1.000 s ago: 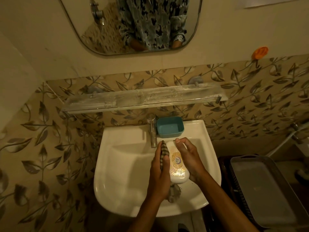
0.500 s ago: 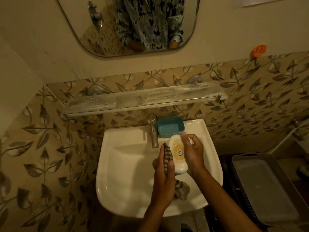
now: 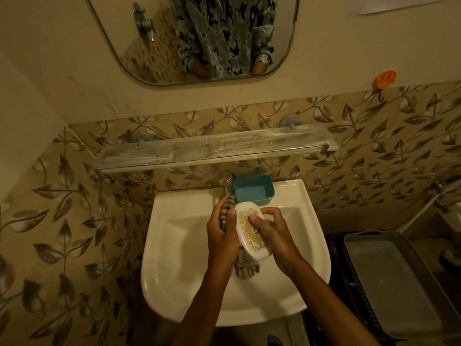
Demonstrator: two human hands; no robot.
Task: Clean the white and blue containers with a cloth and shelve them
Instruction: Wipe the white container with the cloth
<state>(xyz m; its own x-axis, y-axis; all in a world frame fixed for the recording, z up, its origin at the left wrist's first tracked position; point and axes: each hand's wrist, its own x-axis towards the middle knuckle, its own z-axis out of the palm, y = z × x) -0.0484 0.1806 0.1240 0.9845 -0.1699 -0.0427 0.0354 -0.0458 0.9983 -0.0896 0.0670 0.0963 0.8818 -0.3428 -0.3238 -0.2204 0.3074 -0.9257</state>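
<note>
Over the sink [image 3: 174,258], the right hand [image 3: 272,236] grips the white container [image 3: 252,236]; the left hand [image 3: 222,236] holds the striped cloth [image 3: 245,267] against it.

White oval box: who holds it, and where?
The right hand grips the white oval container by its right edge; the left hand holds a striped cloth against its left side.
</note>
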